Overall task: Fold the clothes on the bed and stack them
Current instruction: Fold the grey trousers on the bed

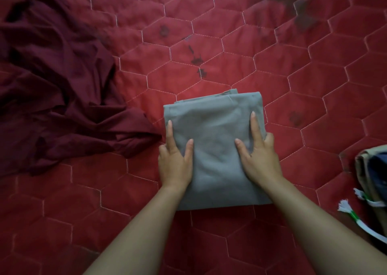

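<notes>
Two bare forearms enter from the bottom edge and converge toward mid-frame.

Left hand (174, 161): palm down on the left side of the folded grey garment (215, 140). Thumb and forefinger lie straight on top; the remaining fingers bend down over the garment's left edge, tips hidden. Grasping the fold by its side.

Right hand (259, 159): a mirror pose on the right side. Thumb and forefinger are flat on the cloth, the outer fingers are curled over the right edge, and their ends are out of sight. Also grasping.

The garment sits at centre frame on the bed (209, 12), a neat rectangle. Layered hems show at its far edge. The type of clothing cannot be made out.

Lower right, cut off by the frame edge: folded clothes (365, 170), tan with something dark blue on top. A white-and-green tasselled cord (356, 219) trails from them onto the bed.

Left side, reaching the upper left: a crumpled maroon garment (52, 86), unfolded. One corner lies just beside the grey fold's left edge, and its far part is lost in shadow.

The bed cover is red with quilted hexagons. Dark blotches mark it at upper centre and upper right.
</notes>
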Demonstrator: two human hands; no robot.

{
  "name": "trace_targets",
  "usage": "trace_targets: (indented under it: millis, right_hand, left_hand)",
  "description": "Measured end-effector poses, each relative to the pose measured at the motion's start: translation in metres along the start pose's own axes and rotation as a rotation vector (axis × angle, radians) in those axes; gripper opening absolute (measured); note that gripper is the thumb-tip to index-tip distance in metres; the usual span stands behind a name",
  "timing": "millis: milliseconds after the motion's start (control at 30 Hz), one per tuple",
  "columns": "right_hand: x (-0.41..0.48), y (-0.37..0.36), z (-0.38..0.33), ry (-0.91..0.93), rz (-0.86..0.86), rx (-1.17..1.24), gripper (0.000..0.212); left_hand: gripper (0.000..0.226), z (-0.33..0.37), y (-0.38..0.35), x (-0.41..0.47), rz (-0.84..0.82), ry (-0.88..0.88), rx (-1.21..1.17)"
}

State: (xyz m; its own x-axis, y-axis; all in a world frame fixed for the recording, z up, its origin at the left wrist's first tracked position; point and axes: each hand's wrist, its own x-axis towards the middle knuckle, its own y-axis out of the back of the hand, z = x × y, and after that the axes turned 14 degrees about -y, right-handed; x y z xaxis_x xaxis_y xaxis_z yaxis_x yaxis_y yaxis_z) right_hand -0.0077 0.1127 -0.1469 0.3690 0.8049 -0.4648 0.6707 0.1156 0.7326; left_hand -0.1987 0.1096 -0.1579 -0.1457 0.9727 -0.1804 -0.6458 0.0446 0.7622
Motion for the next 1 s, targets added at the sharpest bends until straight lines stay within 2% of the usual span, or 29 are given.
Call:
trace_targets:
  millis: [133,300,433,700,1000]
  right_hand:
    - [-0.002,0.004,0.0,-0.008,-0.016,0.011,0.074]
    - [-0.026,0.02,-0.001,0.043,-0.006,0.184,0.07]
    - [-0.048,0.054,0.003,0.116,0.001,0.23,0.068]
    - [-0.071,0.177,0.054,0.142,0.14,0.215,0.065]
    - [-0.071,0.341,0.184,0.169,0.179,0.149,0.065]
  left_hand:
    - [0.071,-0.001,0.01,0.005,-0.045,0.001,-0.06]
    - [0.067,0.013,0.029,-0.012,0.042,-0.079,-0.136]
    - [0.065,0.039,0.047,-0.032,0.066,-0.152,-0.23]
    - [0.07,0.15,0.037,-0.09,-0.023,-0.288,-0.424]
    - [0.068,0.308,-0.065,-0.185,0.0,-0.313,-0.564]
